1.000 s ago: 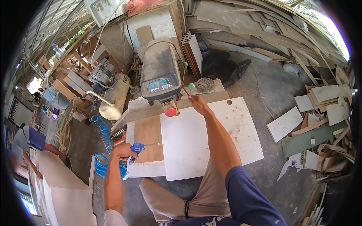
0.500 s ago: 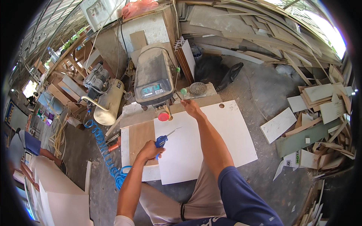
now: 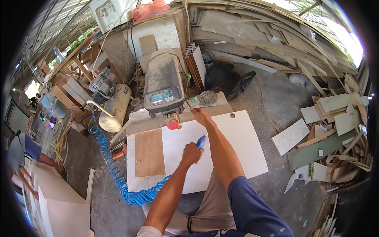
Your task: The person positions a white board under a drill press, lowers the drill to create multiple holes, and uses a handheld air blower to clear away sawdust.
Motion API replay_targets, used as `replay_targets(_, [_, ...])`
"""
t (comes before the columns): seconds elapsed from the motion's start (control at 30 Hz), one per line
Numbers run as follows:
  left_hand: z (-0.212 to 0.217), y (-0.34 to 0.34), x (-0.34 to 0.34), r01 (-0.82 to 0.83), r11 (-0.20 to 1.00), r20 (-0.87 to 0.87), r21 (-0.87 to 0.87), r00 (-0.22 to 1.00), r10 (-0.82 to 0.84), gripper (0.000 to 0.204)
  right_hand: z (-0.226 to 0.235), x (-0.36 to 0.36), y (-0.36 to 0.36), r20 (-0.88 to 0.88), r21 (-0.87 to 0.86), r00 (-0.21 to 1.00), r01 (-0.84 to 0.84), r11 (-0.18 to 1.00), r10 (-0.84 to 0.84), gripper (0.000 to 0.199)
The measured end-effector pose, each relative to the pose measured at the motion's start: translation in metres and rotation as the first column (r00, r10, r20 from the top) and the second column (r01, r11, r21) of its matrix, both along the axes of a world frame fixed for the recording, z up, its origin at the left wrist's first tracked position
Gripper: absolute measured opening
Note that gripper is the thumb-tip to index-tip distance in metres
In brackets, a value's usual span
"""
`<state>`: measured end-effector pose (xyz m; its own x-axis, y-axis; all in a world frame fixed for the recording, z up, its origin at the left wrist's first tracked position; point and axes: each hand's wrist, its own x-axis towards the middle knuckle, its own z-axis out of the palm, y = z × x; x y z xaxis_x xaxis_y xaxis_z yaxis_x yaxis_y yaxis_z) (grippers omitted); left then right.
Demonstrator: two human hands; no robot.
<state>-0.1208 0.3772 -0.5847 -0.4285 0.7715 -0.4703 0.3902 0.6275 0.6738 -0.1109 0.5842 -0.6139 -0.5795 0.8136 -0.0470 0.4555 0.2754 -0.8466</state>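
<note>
My left hand [image 3: 192, 153] is closed round a blue air blow gun [image 3: 201, 142], held over a white panel [image 3: 179, 173]. The gun's nozzle points toward my right forearm, which partly hides its tip. A coiled blue air hose [image 3: 138, 197] runs below my left forearm. My right hand [image 3: 201, 117] is closed on a thin feed lever [image 3: 188, 103] of a drill press [image 3: 164, 81]. Beneath the machine's head, a red round part [image 3: 173, 125] sits above the panel's far edge, beside a hole [image 3: 179, 126]. Another round hole [image 3: 232, 115] shows near the panel's far right corner.
A beige air compressor [image 3: 115, 112] stands at left, near an orange-handled tool [image 3: 119, 152]. Wood offcuts [image 3: 331, 118] are heaped at right, and long boards [image 3: 256, 31] lean at the back. Another person [image 3: 23, 156] bends over a large sheet [image 3: 63, 189] at far left.
My left hand has moved right with the blow gun, bringing it close to my right forearm. The blue hose has stretched rightward. My right hand stays on the lever.
</note>
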Motion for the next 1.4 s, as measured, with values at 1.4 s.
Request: replay_targets(1.4, [0.021,-0.35,-0.192,-0.43,0.852,-0.37,-0.3,0.875,0.312,0.027,0.01,0.003,0.001,0.056,-0.109,0.998,-0.017,0.994,0.023,0.062])
